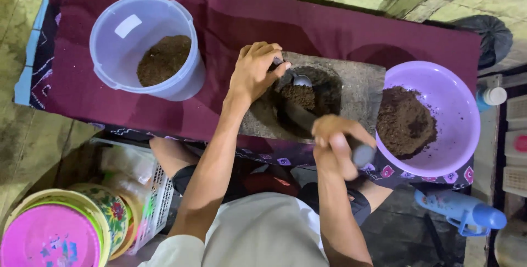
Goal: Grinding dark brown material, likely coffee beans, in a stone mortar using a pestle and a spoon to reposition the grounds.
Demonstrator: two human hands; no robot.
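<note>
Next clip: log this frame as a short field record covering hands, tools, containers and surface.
left hand: holds a metal spoon over the stone mortar
right hand: grips a dark pestle angled into the mortar
mortar contents: brown powder
left container: pale bucket, some brown powder inside
right container: purple bowl with brown powder
surface: maroon cloth

Metal spoon (301, 79) and tilted pestle (329, 129) over brown powder (299, 95).
</note>
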